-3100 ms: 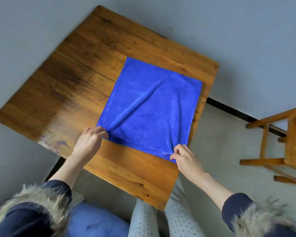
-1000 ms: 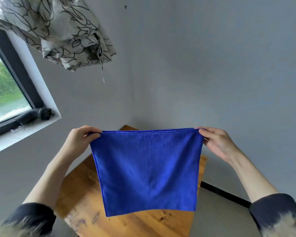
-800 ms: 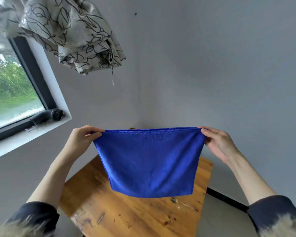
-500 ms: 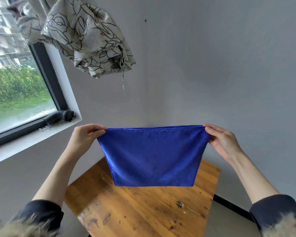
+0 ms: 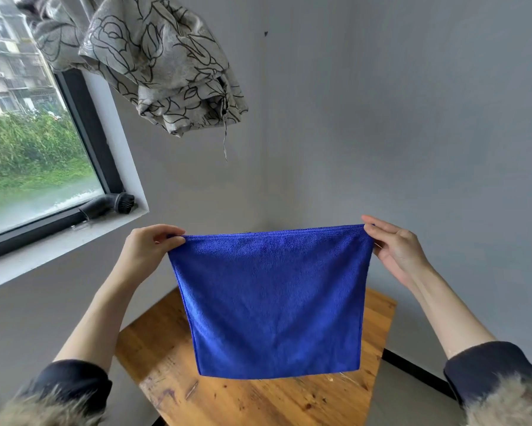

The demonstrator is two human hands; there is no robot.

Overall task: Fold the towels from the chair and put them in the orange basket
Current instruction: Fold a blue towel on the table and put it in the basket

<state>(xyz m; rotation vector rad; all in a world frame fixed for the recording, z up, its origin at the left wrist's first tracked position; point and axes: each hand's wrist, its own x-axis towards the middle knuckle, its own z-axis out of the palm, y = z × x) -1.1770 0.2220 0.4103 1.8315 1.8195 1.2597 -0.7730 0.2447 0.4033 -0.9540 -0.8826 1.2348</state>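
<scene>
We hold the bright blue square microfibre towel [image 5: 270, 299] up in the air in front of us, stretched flat by its top edge and hanging straight down above the brown wooden plank bench [image 5: 258, 398]. The towel's lower hem hangs clear of the bench top, and the cloth hides the middle of the bench and the room corner behind it. Our left hand [image 5: 148, 250] has its grip pinched on the top left corner, thumb and forefinger closed on the hem with the other fingers curled behind. Our right hand [image 5: 393, 247] pinches the top right corner; its fingertips lie along the hem, and the thumb is hidden behind the fabric, so we cannot see how it presses. Dark sleeves with pale fur cuffs [image 5: 510, 404] are cut off at the bottom edge. Up on the left, a grey curtain with black outlined flowers [image 5: 154, 56] is bundled up and hangs by the dark-framed window [image 5: 37, 142], its upper part cut off by the frame. A black round brush head [image 5: 117, 204] lies on the white sill [image 5: 61, 244]. Grey walls [image 5: 412, 118] fill the rest.
</scene>
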